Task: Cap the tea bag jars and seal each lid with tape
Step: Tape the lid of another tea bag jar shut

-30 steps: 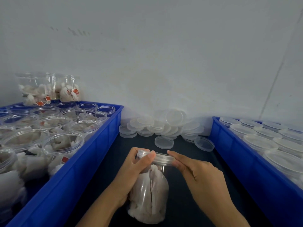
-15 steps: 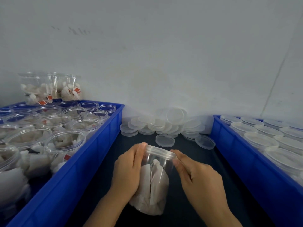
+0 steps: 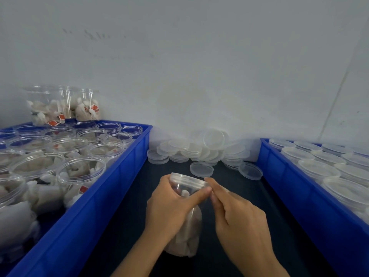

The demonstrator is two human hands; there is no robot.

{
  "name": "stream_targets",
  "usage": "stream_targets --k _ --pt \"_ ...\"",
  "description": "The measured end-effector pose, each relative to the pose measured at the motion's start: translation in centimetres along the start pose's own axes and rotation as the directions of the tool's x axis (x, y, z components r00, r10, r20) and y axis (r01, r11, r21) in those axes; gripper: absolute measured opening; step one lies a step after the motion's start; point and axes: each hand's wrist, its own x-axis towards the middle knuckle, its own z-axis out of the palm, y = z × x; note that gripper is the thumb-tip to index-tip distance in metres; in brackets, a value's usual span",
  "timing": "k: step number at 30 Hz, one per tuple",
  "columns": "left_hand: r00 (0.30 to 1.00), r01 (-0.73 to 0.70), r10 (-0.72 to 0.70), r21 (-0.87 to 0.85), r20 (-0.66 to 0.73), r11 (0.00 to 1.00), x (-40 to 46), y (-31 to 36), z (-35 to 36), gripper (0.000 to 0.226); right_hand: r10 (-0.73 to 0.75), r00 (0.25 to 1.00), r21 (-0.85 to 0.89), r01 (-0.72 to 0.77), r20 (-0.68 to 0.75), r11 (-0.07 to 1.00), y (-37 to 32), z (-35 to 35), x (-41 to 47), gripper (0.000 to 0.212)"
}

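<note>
Here, we are holding capped jar [image 3: 185, 222] of tea bags over dark table [image 3: 123, 226], tilted, lid [image 3: 188, 179] pointing away. Our left hand [image 3: 169, 208] is wrapping jar's upper wall, thumb lying across front under lid. Our right hand [image 3: 237, 218] is sitting just beside, fingertips [image 3: 212, 191] pinching at lid's right edge. Behind, loose lids [image 3: 201, 148] are piling against wall. Left blue crate [image 3: 89, 196] is holding open filled jars [image 3: 79, 168]; right blue crate [image 3: 299, 200] is holding capped jars [image 3: 319, 168].
</note>
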Motion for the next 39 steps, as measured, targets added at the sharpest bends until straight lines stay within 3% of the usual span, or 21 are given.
stream_targets --k 4,9,16,21,30,35,39 --pt "0.998 -0.017 0.020 -0.064 0.053 0.998 0.3 -0.4 -0.6 0.094 0.038 0.997 0.045 -0.041 0.060 0.998 0.4 -0.4 0.1 0.054" --pt "0.996 -0.053 0.062 -0.121 0.070 0.991 0.4 -0.8 -1.3 0.087 0.215 0.954 0.156 -0.250 0.210 0.956 0.8 -1.5 0.5 0.079" --pt "0.987 -0.111 0.122 -0.103 0.105 0.988 0.6 -0.9 -1.7 0.084 0.130 0.984 0.132 -0.146 0.120 0.980 2.5 -2.7 0.7 0.052" --pt "0.982 -0.129 0.144 -0.122 0.123 0.984 0.8 -1.1 -2.0 0.077 0.153 0.972 0.132 -0.178 0.180 0.975 2.8 -2.3 0.9 0.040" --pt "0.958 -0.055 0.131 -0.287 0.254 0.956 0.5 -0.5 -2.1 0.072 0.107 0.975 0.074 -0.123 0.196 0.990 2.4 -1.8 1.0 0.038" --pt "0.977 0.036 0.043 -0.359 0.211 0.933 0.5 -0.9 -1.6 0.084 0.097 0.982 0.017 -0.101 0.163 0.995 2.1 -1.2 0.8 0.041" --pt "0.962 0.032 0.077 -0.389 0.263 0.921 0.1 -1.1 -1.3 0.074 0.065 0.992 -0.029 -0.062 0.106 0.998 1.9 -1.1 0.5 0.045"
